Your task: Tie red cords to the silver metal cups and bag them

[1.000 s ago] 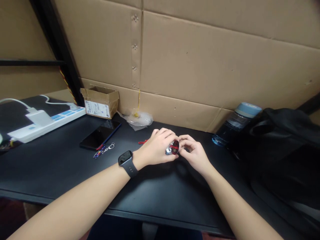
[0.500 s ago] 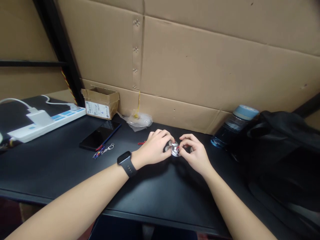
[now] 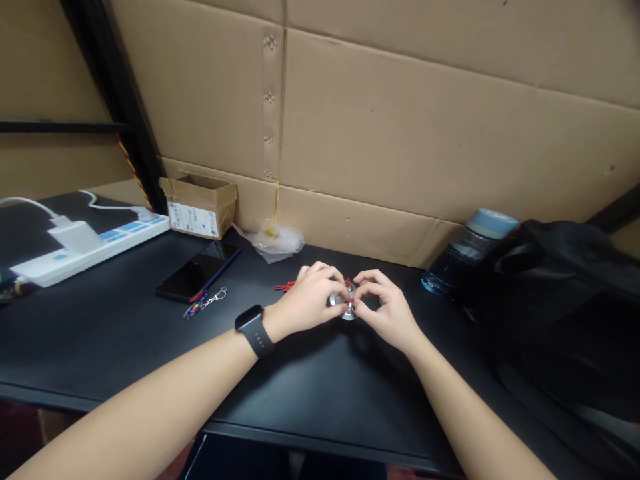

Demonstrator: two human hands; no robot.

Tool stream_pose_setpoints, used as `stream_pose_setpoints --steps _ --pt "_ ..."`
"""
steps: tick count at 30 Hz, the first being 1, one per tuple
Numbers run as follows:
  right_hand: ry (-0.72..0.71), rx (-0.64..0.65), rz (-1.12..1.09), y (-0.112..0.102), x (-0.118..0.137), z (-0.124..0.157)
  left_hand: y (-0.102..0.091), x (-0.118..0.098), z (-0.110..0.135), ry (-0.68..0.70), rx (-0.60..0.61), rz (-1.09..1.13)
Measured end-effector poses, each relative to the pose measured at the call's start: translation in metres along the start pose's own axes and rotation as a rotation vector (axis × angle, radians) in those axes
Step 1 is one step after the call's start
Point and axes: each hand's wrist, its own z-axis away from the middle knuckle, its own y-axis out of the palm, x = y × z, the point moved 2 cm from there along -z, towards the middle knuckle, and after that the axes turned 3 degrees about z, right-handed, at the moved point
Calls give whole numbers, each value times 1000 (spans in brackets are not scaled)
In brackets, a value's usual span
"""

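Both hands meet over the middle of the black table (image 3: 125, 347). My left hand (image 3: 307, 300), with a black smartwatch (image 3: 253, 327) on its wrist, curls its fingers round a small shiny metal object with a red cord (image 3: 346, 303). My right hand (image 3: 383, 303) pinches the same object from the other side with thumb and fingertips. A bit of red cord (image 3: 284, 287) pokes out on the table behind my left hand. Most of the object is hidden by my fingers.
A dark phone (image 3: 197, 272) and a keyring with a lanyard (image 3: 205, 301) lie to the left. Further left stand a white power strip (image 3: 85, 243) and a small cardboard box (image 3: 199, 203). A crumpled plastic bag (image 3: 274, 241), a blue water bottle (image 3: 467, 250) and a black bag (image 3: 565, 300) sit by the cardboard wall.
The metal object has been turned and lowered slightly between my fingers; a second ago its round face showed. Both hands stay together at the same spot.
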Motion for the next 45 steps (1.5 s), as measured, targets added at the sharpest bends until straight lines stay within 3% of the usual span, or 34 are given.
stream_pose_setpoints --steps 9,13,20,29,45 --pt "3 63 -24 2 -1 0 4 -1 -1 -20 35 58" --pt "20 86 3 4 -9 0 1 4 -1 -54 14 -17" --pt "-14 356 198 12 -20 7 2 10 1 -179 41 -145" --pt "-66 356 184 12 -13 5 4 9 3 -175 39 -188" --pt "-5 374 174 8 -12 5 5 10 3 -200 49 -176"
